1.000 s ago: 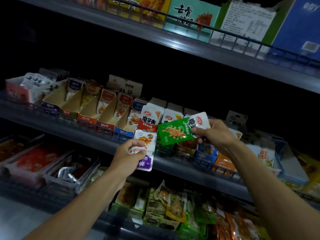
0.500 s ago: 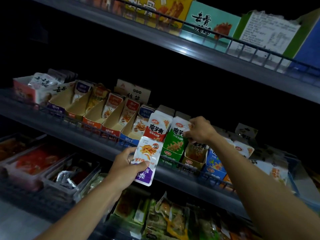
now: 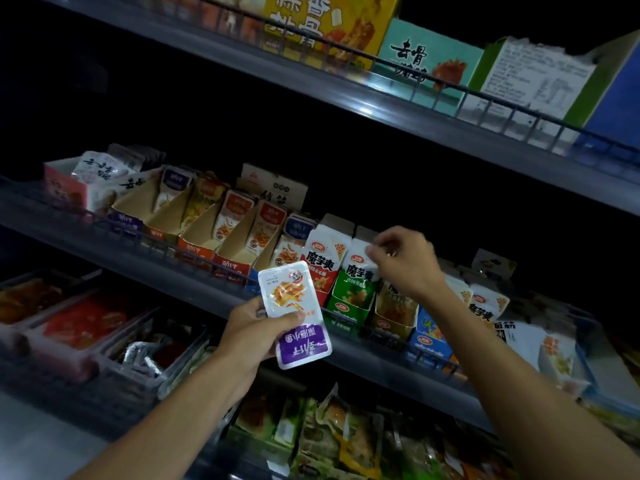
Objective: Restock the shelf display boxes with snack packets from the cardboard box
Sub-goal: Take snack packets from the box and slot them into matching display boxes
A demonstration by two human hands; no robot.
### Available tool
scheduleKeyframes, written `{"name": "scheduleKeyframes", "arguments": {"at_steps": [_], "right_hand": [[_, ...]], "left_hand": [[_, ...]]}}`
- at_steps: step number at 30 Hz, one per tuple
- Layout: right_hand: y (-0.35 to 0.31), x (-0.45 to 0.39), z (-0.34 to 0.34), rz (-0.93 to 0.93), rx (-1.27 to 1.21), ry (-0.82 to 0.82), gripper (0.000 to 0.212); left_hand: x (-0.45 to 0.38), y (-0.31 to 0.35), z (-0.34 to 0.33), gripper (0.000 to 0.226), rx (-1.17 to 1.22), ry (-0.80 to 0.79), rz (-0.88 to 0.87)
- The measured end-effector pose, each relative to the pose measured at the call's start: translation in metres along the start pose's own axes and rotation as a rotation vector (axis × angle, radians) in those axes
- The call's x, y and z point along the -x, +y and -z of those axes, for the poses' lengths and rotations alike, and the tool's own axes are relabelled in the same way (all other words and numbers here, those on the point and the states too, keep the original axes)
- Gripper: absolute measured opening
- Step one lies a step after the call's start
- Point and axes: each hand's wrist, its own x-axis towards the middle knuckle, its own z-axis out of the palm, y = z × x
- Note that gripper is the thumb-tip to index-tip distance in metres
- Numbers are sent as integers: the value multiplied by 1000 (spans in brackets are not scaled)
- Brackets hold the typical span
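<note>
My left hand holds a white and purple snack packet upside down, in front of the middle shelf's rail. My right hand is higher and to the right, with its fingers pinched on the top corner of a green and white snack packet. That packet stands upright in the green display box. A row of open display boxes with upright packets runs leftwards along the same shelf; a purple-fronted one is near the left end. The cardboard box is not in view.
A wire rail edges the middle shelf. The top shelf carries large cartons behind its own rail. Below are clear trays of red packets and loose green and orange packets. More boxes stand right of my right arm.
My right hand carried the green packet from in front of the shelf into the green display box and still rests on its top. My left hand kept the purple packet and lowered slightly.
</note>
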Motion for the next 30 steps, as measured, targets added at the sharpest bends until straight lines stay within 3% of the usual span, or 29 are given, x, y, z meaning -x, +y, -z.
{"name": "scheduleKeyframes", "arguments": {"at_steps": [2, 4, 6, 12, 16, 22, 26, 30], "right_hand": [[-24, 22, -3, -93, -231, -356, 26], [-38, 42, -13, -145, -286, -669, 28], [-44, 52, -26, -187, -368, -772, 25], [-64, 39, -40, -380, -692, -729, 17], [-95, 23, -76, -479, -859, -530, 7], [-145, -17, -139, -403, -932, -454, 4], [-165, -56, -163, -345, -861, -380, 2], [-181, -108, -186, -287, -773, -218, 13]], "left_hand": [[4, 5, -1, 22, 70, 16, 4], [9, 11, 0, 17, 146, 22, 12], [13, 20, 6, 16, 186, 16, 13], [13, 50, 60, 12, 214, 29, -3], [7, 68, 103, 13, 151, -55, -9], [-20, 80, 155, 8, 54, 75, -48], [-53, 93, 182, 13, -146, 224, -105], [-92, 116, 209, 22, -581, 274, -282]]}}
